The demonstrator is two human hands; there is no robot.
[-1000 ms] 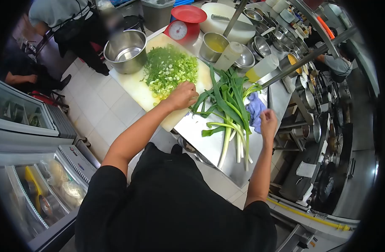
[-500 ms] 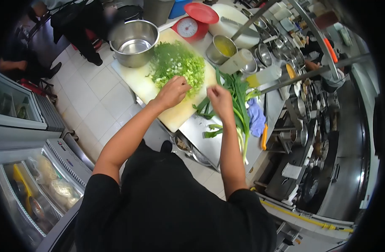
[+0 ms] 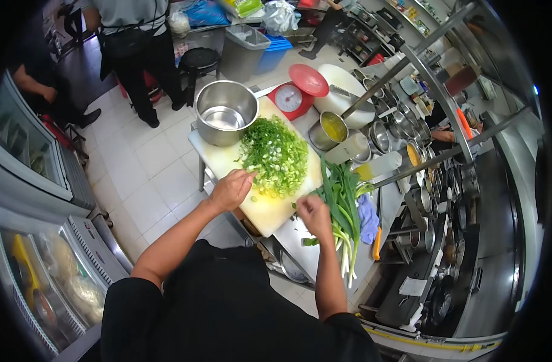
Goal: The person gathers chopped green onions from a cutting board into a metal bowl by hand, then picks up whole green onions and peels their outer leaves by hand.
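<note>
A heap of chopped green onions [image 3: 276,158] covers the middle of a pale cutting board [image 3: 270,218]. My left hand [image 3: 231,190] is at the heap's near left edge, its fingers curled together; what they hold, if anything, is hidden. Over the board's right edge is my right hand [image 3: 314,213], closed, with a small green bit by its fingertips that I cannot make out. Just right of it lies a bunch of whole green onions [image 3: 342,202], leaves away from me and white ends toward me. A cut green scrap [image 3: 311,242] rests on the steel table below that hand.
A steel pot [image 3: 226,114] stands on the board's far left corner. Behind are a red scale [image 3: 291,99], a pot of yellow liquid [image 3: 328,130] and squeeze bottles [image 3: 347,148]. A purple cloth [image 3: 367,218] and an orange handle [image 3: 377,243] lie right. People [image 3: 134,48] stand beyond.
The view has tilted up, showing more of the room behind. My left hand has drawn back from over the chopped heap to its near edge. Leaf scraps by my right hand have shifted.
</note>
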